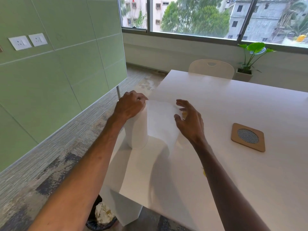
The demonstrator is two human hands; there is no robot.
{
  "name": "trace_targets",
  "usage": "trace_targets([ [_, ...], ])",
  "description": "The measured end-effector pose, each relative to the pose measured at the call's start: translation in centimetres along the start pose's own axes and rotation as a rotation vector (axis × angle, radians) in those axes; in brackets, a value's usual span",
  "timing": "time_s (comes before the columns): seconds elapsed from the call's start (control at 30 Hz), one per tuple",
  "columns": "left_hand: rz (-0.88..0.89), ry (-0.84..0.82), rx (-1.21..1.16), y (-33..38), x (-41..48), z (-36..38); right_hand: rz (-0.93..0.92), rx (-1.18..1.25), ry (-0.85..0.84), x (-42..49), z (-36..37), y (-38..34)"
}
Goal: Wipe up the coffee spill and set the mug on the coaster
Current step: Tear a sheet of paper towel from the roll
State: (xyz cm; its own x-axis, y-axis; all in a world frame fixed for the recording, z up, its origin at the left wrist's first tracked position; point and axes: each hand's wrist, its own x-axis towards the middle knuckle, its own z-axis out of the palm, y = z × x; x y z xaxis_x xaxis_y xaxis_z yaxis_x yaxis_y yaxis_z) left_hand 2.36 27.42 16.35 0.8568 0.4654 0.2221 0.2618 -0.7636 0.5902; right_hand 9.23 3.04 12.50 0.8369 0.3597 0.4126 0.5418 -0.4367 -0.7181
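Resting on top: the left hand (129,105) sits curled over the top of the upright white paper towel roll (137,130), knuckles up, fingers bent down over the far rim and pressing on it.
Left forearm: bare, running from the lower left corner up to the roll, crossing the near-left edge of the white table (233,172).
Right hand: the right hand (190,120) is raised just right of the roll, palm facing left, fingers spread and slightly hooked; the thumb and fingertips lie against the right edge of the loose white paper sheet (162,120); whether they actually grip it cannot be told.
Right forearm: bare, coming from the lower right edge, above the tabletop.
Paper sheet: thin, white, semi-translucent, pulled out from the roll and spanning the gap between the two hands, its lower edge hanging towards the table.
Roll: smooth, cylindrical, standing near the table's left corner, below the left hand.
Coaster: a square light-wood coaster with rounded corners and a round grey mesh centre (248,137) lies flat, well right of the right hand, bare.
Yellowish mark: a small patch (184,114) shows just beyond the right hand's fingers, mostly hidden.
Bin: a black-lined waste bin with crumpled paper (101,215) stands on the floor beneath the left forearm.
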Motion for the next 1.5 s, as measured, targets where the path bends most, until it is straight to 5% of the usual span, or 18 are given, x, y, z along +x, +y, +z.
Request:
trace_targets([
  [0.27,0.077,0.044,0.004,-1.0,0.2,0.6,-0.374,-0.473,-0.13,4.2,4.0,-4.2],
  [1.1,0.015,0.09,0.028,-0.3,-0.3,0.5,-0.377,-0.577,-0.116,2.7,6.2,-5.3],
  [1.33,0.083,0.159,-0.764,-5.2,-3.3,-0.6,-0.22,-0.605,-0.185,3.0,2.8,-4.0],
  [1.5,-0.011,-0.065,-0.714,-7.5,-6.0,3.3,-0.072,-0.69,-0.286,3.1,0.8,-3.1],
])
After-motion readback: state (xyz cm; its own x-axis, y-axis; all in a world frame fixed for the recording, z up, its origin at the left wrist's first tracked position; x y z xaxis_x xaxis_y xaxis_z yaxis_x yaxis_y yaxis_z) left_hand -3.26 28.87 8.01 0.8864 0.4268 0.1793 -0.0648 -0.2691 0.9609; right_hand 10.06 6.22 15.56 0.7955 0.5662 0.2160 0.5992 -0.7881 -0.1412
